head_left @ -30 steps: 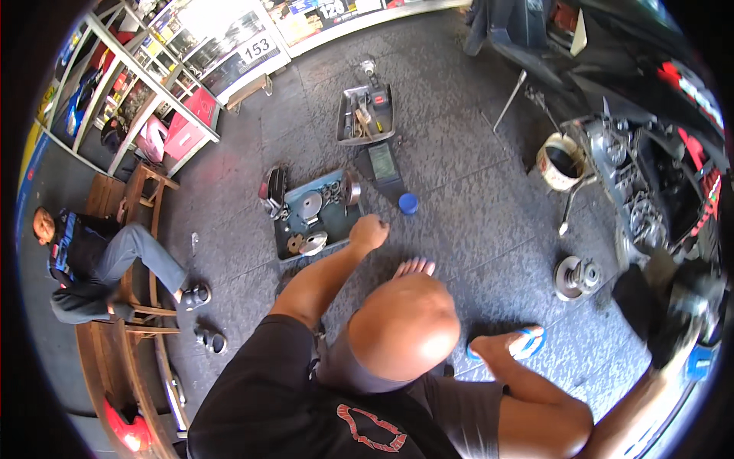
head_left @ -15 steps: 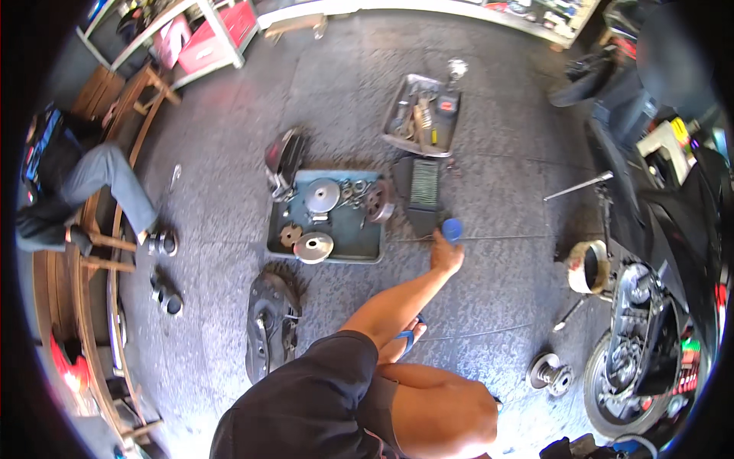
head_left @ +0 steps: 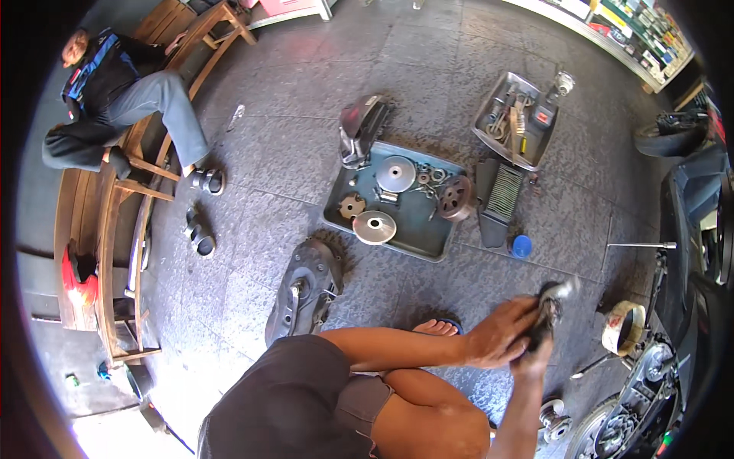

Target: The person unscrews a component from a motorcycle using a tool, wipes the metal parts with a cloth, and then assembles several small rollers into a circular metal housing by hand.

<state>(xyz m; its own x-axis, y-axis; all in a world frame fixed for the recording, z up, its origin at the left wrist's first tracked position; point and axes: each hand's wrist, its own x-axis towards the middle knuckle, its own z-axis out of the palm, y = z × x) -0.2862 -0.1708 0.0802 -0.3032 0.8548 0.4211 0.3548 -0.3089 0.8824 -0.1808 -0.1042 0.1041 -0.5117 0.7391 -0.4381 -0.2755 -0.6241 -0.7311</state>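
Head view looks down on our two hands meeting low and right of centre over the grey tiled floor. Our left hand is wrapped around a dark metal part with a shiny silver end, the fingers closed on it from the left, while our right hand comes up from below and clasps the same part from underneath; both grips are closed on it, and the part sits between them, just above the floor. Our bent knee and dark shorts fill the lower edge, and a foot in a blue sandal rests just left of the hands. Right of the hands lies a pale ring-shaped band, beside the exposed engine of a scooter. Left of us, a black engine cover lies on the floor. Farther out, a small blue cap sits near a ribbed filter panel. Beyond it, a blue-grey tray holds round pulley discs and small washers, with a dark cover touching its far corner. A metal tray of tools lies farther right. At the far left, another person sits on a wooden bench.
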